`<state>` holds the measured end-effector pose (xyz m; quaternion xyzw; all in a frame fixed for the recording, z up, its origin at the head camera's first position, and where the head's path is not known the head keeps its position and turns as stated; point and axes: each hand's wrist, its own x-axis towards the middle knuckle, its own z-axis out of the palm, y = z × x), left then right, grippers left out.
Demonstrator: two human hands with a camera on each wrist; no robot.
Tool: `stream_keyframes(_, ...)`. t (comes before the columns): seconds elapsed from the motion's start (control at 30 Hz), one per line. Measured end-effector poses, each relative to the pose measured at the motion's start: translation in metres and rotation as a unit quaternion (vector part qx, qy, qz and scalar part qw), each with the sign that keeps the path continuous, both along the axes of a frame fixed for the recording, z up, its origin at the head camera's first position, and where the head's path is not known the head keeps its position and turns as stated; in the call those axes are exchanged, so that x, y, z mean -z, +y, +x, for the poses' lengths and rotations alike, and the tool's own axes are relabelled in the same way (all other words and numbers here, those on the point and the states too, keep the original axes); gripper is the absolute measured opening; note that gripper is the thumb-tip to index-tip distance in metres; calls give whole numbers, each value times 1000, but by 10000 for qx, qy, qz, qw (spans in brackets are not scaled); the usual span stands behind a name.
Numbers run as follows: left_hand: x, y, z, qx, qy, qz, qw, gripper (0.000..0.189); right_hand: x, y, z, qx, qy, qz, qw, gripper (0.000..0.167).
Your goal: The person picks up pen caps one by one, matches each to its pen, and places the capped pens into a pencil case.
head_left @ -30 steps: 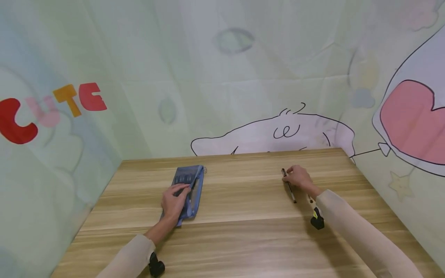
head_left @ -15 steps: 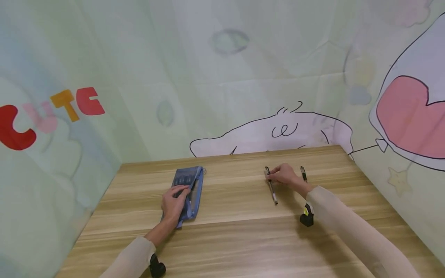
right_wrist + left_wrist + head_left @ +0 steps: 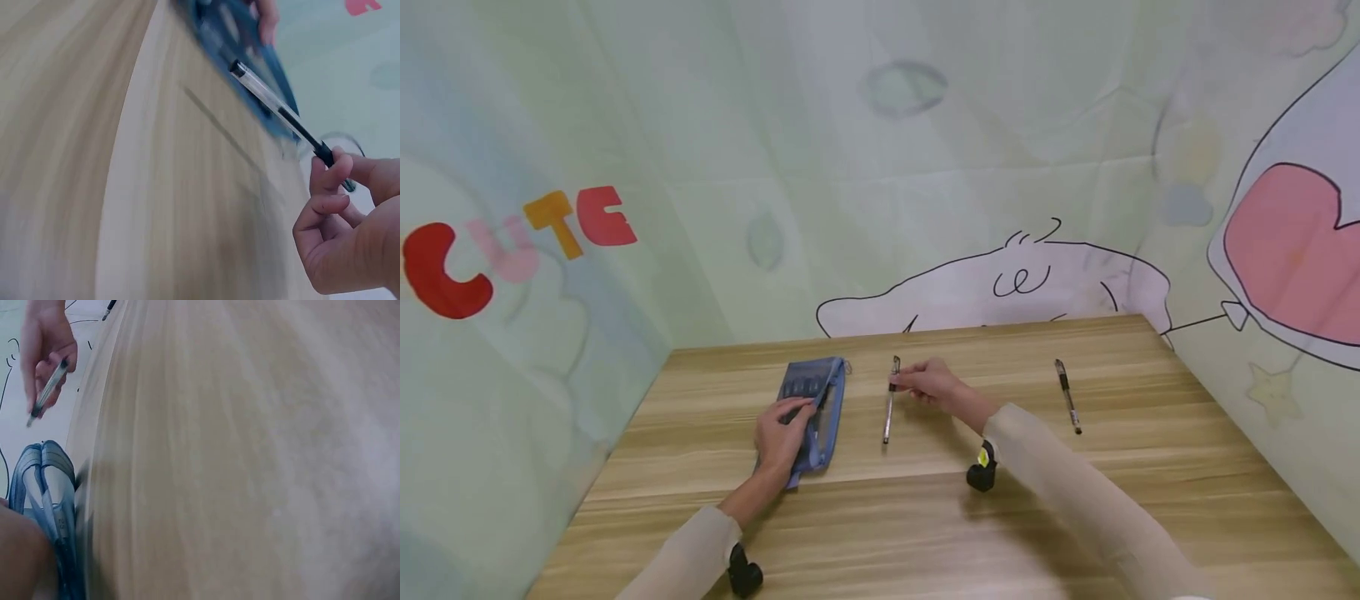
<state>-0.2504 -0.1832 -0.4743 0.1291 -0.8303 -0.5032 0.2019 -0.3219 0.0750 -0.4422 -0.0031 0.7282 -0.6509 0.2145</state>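
My right hand point(image 3: 931, 381) pinches a clear-barrelled pen point(image 3: 889, 408) near its black grip end, between thumb and fingertips. The right wrist view shows that pen point(image 3: 275, 103) held above the table. To its left lies a blue zippered pencil case point(image 3: 831, 417) with a see-through mesh front; its mouth gapes along the right side. My left hand point(image 3: 781, 433) pinches the edge of the case's opening between thumb and fingers. In the left wrist view, the gaping end of the case point(image 3: 47, 462) shows beside the blurred left hand point(image 3: 22, 556). Dark shapes show through the mesh.
A second black-and-clear pen point(image 3: 1067, 396) lies on the right part of the wooden table point(image 3: 887, 533). A printed cloth backdrop point(image 3: 760, 150) rises behind the table and at its sides. Black cameras hang at both wrists.
My right hand has carried the pen leftward from the right part of the table, close to the pencil case. The second pen is now uncovered. My left hand stays on the case.
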Motion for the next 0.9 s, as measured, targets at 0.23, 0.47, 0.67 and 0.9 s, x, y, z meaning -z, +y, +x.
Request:
stream_keyframes(0.23,-1,-1,-2,2,176,-22,9998,16,9,-60,1,151,-55,-662,9977,34)
stream_keyframes(0.47,-1,3,-1,39,170,27,9998,14,18,-91,2,249,-251,-613,9975,25)
stream_keyframes(0.67,-2,2,0,9,66,54,10000,15,19,-104,1,298,29,-151,9994,20)
stream_keyframes(0.9,-2,0,1,-20,-2,34,10000,16,14,-114,11,-81,785,692,9945,33)
